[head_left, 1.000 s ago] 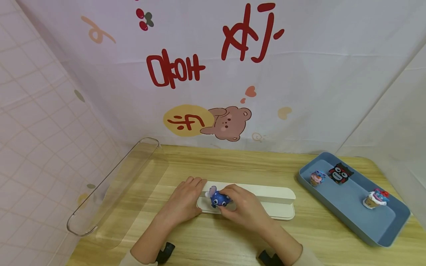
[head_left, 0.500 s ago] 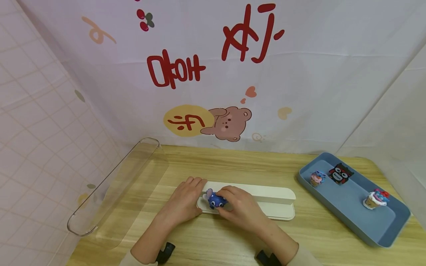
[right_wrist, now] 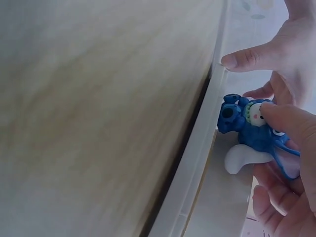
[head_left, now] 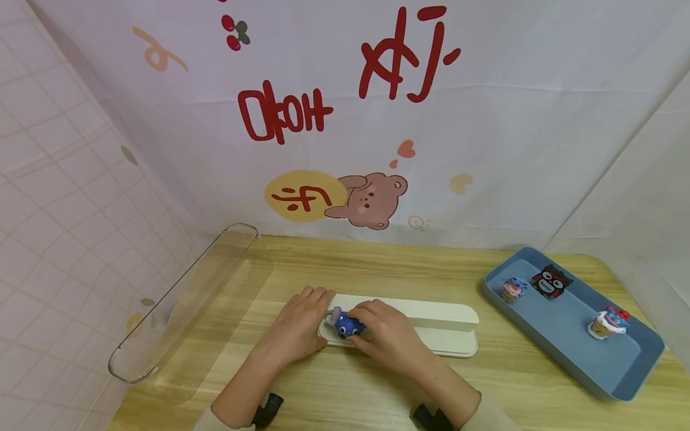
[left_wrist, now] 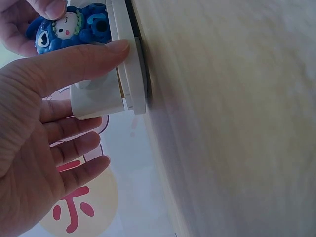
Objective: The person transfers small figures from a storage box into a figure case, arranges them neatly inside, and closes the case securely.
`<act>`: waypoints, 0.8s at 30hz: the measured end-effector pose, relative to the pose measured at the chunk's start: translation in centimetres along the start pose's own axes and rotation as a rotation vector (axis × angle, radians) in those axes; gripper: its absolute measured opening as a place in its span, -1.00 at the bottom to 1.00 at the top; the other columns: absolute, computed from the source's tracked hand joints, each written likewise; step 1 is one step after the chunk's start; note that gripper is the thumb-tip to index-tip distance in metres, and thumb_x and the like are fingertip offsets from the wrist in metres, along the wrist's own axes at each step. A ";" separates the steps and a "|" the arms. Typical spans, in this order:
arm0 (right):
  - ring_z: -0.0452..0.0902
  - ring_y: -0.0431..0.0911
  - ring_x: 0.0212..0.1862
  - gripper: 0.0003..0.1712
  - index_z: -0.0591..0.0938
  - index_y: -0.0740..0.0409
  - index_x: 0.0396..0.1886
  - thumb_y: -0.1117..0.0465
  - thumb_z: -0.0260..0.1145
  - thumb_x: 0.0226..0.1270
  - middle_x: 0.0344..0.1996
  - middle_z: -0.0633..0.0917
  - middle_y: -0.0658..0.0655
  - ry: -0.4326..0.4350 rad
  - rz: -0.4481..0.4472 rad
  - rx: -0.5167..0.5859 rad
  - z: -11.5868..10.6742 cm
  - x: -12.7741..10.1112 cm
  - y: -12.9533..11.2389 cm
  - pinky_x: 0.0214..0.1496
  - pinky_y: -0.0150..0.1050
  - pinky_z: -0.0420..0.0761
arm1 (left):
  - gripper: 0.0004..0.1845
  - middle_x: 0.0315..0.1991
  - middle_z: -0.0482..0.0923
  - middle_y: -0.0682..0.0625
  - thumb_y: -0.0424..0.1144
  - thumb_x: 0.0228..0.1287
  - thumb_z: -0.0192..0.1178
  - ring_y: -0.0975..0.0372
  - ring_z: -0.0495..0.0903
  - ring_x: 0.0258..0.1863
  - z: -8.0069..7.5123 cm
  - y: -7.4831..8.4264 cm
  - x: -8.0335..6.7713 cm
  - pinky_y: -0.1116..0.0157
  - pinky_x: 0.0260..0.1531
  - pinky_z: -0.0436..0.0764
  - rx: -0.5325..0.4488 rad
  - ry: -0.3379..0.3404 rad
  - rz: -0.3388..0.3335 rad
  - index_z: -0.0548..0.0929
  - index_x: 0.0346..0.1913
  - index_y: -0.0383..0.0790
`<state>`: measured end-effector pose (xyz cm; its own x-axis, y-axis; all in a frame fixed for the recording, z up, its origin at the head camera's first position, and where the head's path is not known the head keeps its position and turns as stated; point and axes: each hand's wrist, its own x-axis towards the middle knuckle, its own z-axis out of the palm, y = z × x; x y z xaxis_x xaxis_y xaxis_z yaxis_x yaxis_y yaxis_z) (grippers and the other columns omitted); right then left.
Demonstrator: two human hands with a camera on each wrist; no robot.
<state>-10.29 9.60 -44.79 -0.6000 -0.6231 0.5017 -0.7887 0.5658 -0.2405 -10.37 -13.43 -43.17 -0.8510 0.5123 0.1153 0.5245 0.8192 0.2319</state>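
two hands meet at one white stand (head_left: 431, 326) on one wooden table (head_left: 377, 263). the right hand (head_left: 388, 335) pinches one blue figurine (head_left: 347, 325) on the stand's left end. the left hand (head_left: 299, 326), fingers straight, steadies that end. one blue tray (head_left: 560, 335) holds three small toys; one clear cover (head_left: 178, 305) lies at left.

There are two hands: a left hand (head_left: 299, 326) and a right hand (head_left: 389, 339). One blue toy (head_left: 347, 324). One white stand (head_left: 431, 326). One blue tray (head_left: 620, 371) with three little toys (head_left: 608, 322). One clear cover (head_left: 183, 299).
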 end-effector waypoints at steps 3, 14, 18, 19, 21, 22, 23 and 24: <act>0.68 -0.13 -0.03 -0.51 0.74 0.15 -0.02 0.13 0.71 0.08 -0.06 0.75 0.03 -0.017 0.014 0.011 -0.2 0.1 -0.1 0.02 -0.20 0.71 | -0.01 0.23 0.58 -0.12 -0.20 -0.20 0.77 0.04 0.50 0.15 0.0 0.0 0.0 0.01 0.14 0.58 0.002 0.002 0.002 0.51 0.38 -0.34; 0.68 -0.11 0.02 -0.47 0.73 0.12 0.04 0.10 0.71 0.09 -0.02 0.75 0.03 -0.074 0.057 0.013 -0.6 0.2 -0.2 0.10 -0.17 0.70 | 0.00 0.24 0.57 -0.14 -0.22 -0.21 0.76 0.03 0.50 0.16 -0.1 0.1 0.0 0.01 0.15 0.57 0.003 0.008 0.004 0.51 0.38 -0.36; 0.67 -0.12 0.01 -0.46 0.73 0.10 0.04 0.06 0.71 0.09 -0.01 0.74 0.02 -0.072 0.062 0.006 -1.0 0.2 -0.3 0.08 -0.18 0.70 | 0.00 0.23 0.58 -0.13 -0.22 -0.21 0.76 0.04 0.50 0.15 -0.1 0.1 0.0 0.01 0.14 0.58 -0.002 0.010 0.008 0.51 0.38 -0.36; 0.67 -0.12 0.01 -0.46 0.73 0.10 0.03 0.04 0.71 0.09 -0.01 0.74 0.01 -0.064 0.060 0.004 -1.2 0.2 -0.4 0.07 -0.18 0.70 | 0.00 0.23 0.58 -0.13 -0.22 -0.21 0.76 0.04 0.50 0.15 -0.1 0.1 0.0 0.01 0.14 0.58 -0.002 0.010 0.008 0.51 0.38 -0.36; 0.66 -0.12 -0.01 -0.46 0.73 0.10 0.03 0.01 0.70 0.09 -0.01 0.73 0.01 -0.049 0.056 -0.001 -1.6 0.2 -0.5 0.04 -0.18 0.70 | 0.00 0.22 0.58 -0.13 -0.22 -0.21 0.76 0.04 0.50 0.15 -0.1 0.1 0.0 0.01 0.13 0.58 -0.005 0.011 0.008 0.51 0.38 -0.36; 0.66 -0.12 -0.01 -0.46 0.73 0.11 0.02 -0.01 0.70 0.10 -0.01 0.73 0.02 -0.041 0.055 -0.006 -1.8 0.2 -0.5 0.03 -0.17 0.70 | 0.00 0.22 0.58 -0.13 -0.23 -0.22 0.76 0.04 0.50 0.15 -0.1 0.1 0.0 0.01 0.13 0.58 -0.005 0.011 0.008 0.51 0.38 -0.36; 0.66 -0.12 -0.01 -0.45 0.73 0.11 0.02 -0.03 0.69 0.11 -0.01 0.73 0.03 -0.034 0.053 -0.009 -2.1 0.2 -0.5 0.03 -0.16 0.70 | 0.00 0.23 0.58 -0.13 -0.23 -0.22 0.76 0.04 0.50 0.15 -0.1 0.1 0.0 0.01 0.14 0.58 -0.003 0.010 0.007 0.50 0.38 -0.36; 0.66 -0.11 0.00 -0.45 0.73 0.12 0.02 -0.04 0.68 0.12 -0.01 0.73 0.03 -0.027 0.052 -0.011 -2.3 0.3 -0.5 0.02 -0.16 0.71 | 0.01 0.23 0.58 -0.13 -0.23 -0.22 0.76 0.03 0.50 0.15 -0.1 0.1 0.0 0.01 0.14 0.58 -0.002 0.009 0.006 0.50 0.39 -0.36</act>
<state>-9.74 10.42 -42.61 -0.6439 -0.6066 0.4662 -0.7547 0.6037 -0.2569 -10.33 -13.39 -43.09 -0.8479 0.5152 0.1251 0.5299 0.8154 0.2330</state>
